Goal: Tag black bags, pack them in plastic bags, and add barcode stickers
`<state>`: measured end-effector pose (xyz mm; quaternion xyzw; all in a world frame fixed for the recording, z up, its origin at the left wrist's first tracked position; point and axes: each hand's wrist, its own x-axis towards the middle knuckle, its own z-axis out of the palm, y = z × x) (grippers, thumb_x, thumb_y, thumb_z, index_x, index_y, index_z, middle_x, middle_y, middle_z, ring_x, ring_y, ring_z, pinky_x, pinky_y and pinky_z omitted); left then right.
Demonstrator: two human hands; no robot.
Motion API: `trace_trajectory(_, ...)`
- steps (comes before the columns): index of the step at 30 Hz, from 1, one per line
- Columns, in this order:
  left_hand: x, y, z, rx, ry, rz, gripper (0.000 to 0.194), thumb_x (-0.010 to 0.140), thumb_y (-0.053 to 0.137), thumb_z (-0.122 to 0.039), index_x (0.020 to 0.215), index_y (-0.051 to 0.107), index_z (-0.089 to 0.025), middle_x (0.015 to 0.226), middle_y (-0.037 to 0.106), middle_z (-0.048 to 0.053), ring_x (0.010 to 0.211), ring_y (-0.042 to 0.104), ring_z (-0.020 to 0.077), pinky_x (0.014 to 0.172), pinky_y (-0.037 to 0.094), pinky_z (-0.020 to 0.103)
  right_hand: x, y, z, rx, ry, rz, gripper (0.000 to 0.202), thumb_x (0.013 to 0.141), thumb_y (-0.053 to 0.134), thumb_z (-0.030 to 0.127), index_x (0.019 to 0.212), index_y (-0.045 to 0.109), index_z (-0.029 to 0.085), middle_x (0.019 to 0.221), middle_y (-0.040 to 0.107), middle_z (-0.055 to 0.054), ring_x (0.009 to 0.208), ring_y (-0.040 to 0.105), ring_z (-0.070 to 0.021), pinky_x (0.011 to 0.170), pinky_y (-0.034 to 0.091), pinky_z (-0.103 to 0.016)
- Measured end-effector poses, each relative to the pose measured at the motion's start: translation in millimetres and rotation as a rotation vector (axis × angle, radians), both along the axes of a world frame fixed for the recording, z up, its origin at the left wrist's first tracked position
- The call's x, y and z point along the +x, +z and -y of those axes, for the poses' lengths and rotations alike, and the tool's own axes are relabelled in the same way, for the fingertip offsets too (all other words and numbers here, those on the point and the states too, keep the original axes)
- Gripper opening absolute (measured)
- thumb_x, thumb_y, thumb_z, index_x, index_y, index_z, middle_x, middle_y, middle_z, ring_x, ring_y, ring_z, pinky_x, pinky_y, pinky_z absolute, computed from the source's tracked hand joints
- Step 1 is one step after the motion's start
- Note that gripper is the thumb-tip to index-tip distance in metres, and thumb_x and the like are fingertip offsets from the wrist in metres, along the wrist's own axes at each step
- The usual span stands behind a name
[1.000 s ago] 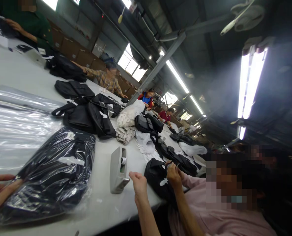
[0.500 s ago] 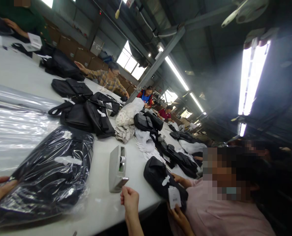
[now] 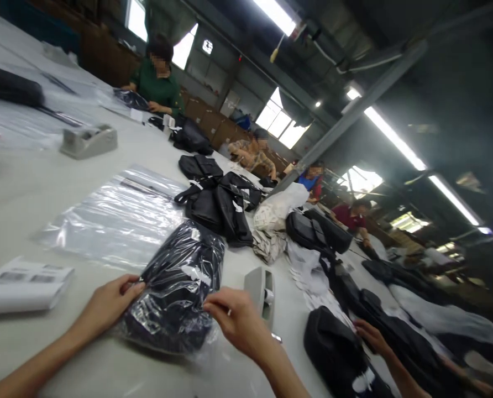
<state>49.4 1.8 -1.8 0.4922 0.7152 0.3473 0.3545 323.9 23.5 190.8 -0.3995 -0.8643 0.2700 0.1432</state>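
Note:
A black bag in clear plastic wrap (image 3: 176, 293) lies on the white table in front of me. My left hand (image 3: 116, 301) pinches the plastic at its left edge between thumb and fingers. At the right edge, the fingertips of my right hand (image 3: 230, 312) are pressed together against the wrap; whether they hold tape or a fold of plastic is too small to tell. Just beyond my right hand stands a grey tape dispenser (image 3: 252, 287), partly hidden by it. Flat clear plastic bags (image 3: 117, 221) lie behind the wrapped bag.
Several black bags (image 3: 213, 207) and crumpled paper (image 3: 269, 243) lie farther back. A roll of printed labels (image 3: 26, 287) sits left, a second dispenser (image 3: 89, 141) beyond. A person's hand (image 3: 373, 334) is near a black bag (image 3: 333, 348) at right. Other people work across the table.
My right hand has moved from the tape dispenser to the right edge of the wrapped bag. My left hand still grips the plastic. The view has swung left, bringing the labels and second dispenser into sight.

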Motion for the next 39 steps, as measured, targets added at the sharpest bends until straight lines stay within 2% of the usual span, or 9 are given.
trace_trajectory(3,3,2.2,-2,-0.003,-0.024,0.043,0.045,0.084,0.049,-0.056,0.105,0.068,-0.021,0.082,0.075,0.001,0.082,0.07,0.0237,0.073,0.048,0.028,-57,8.7,-36,-0.05,0.344,0.185,0.014,0.09,0.062,0.025,0.088,0.075,0.02,0.08,0.073,0.0,0.071,0.063,-0.0111,0.067,0.043,-0.018)
trace_trajectory(6,3,4.6,-3,-0.007,-0.032,0.074,0.042,0.084,0.049,-0.052,0.105,0.067,-0.02,0.081,0.074,0.002,0.081,0.07,0.0241,0.073,0.048,0.029,-100,1.3,-64,-0.039,0.529,0.426,0.013,0.089,0.064,0.025,0.091,0.075,0.02,0.083,0.075,0.0,0.073,0.065,-0.0116,0.063,0.041,-0.018)
trace_trajectory(11,2,4.9,-5,-0.023,-0.044,0.111,0.039,0.084,0.05,-0.045,0.109,0.066,-0.019,0.08,0.073,0.002,0.08,0.069,0.0239,0.07,0.047,0.028,-144,-22.0,-78,0.078,0.613,0.814,0.016,0.084,0.067,0.032,0.095,0.077,0.025,0.085,0.077,-0.001,0.077,0.068,-0.0184,0.055,0.039,-0.023)
trace_trajectory(16,5,7.5,-5,-0.029,-0.052,0.149,0.039,0.086,0.047,-0.05,0.105,0.065,-0.021,0.071,0.068,0.0,0.075,0.067,0.0232,0.068,0.044,0.029,-161,-45.6,-81,0.121,0.58,0.911,0.022,0.076,0.075,0.04,0.085,0.077,0.02,0.08,0.076,-0.008,0.078,0.07,-0.0257,0.056,0.043,-0.027)
trace_trajectory(21,7,10.7,-4,-0.036,-0.05,0.163,0.038,0.087,0.043,-0.049,0.105,0.063,-0.021,0.072,0.066,0.0,0.075,0.066,0.0229,0.07,0.044,0.03,-153,-52.3,-100,0.117,0.382,0.856,0.04,0.062,0.08,0.06,0.081,0.074,0.026,0.075,0.075,-0.001,0.075,0.071,-0.0235,0.061,0.048,-0.027)
trace_trajectory(26,8,0.6,-4,-0.051,-0.055,0.161,0.042,0.086,0.043,-0.053,0.106,0.062,-0.022,0.072,0.068,0.0,0.075,0.067,0.0242,0.071,0.045,0.031,-131,-44.4,-71,0.185,0.158,0.703,0.038,0.099,0.043,0.047,0.102,0.072,0.023,0.106,0.074,-0.008,0.102,0.068,-0.0243,0.089,0.05,-0.039)
trace_trajectory(30,6,-9.9,-7,-0.057,-0.05,0.147,0.046,0.085,0.044,-0.052,0.112,0.062,-0.019,0.087,0.074,0.005,0.087,0.069,0.0272,0.079,0.046,0.033,-117,-68.9,-22,0.271,0.197,0.468,0.054,0.101,0.036,0.045,0.146,0.039,0.014,0.155,0.035,-0.015,0.146,0.025,-0.0278,0.117,0.018,-0.061)
trace_trajectory(33,0,-8.7,-10,-0.046,-0.108,0.148,0.044,0.086,0.043,-0.055,0.096,0.068,-0.02,0.087,0.075,0.007,0.089,0.069,0.0287,0.08,0.047,0.033,-102,-84.5,-11,0.193,0.17,0.318,0.055,0.101,0.036,0.04,0.15,0.031,0.016,0.158,0.028,-0.012,0.148,0.02,-0.0244,0.119,0.015,-0.059)
trace_trajectory(39,-10,11.8,-20,-0.047,-0.239,0.205,0.052,0.078,0.054,-0.07,0.064,0.065,-0.021,0.069,0.072,0.007,0.077,0.068,0.0332,0.08,0.049,0.042,-34,-110.7,-11,0.176,-0.719,-0.002,0.056,0.099,0.036,0.045,0.146,0.043,0.015,0.156,0.032,-0.016,0.146,0.025,-0.0316,0.117,0.023,-0.058)
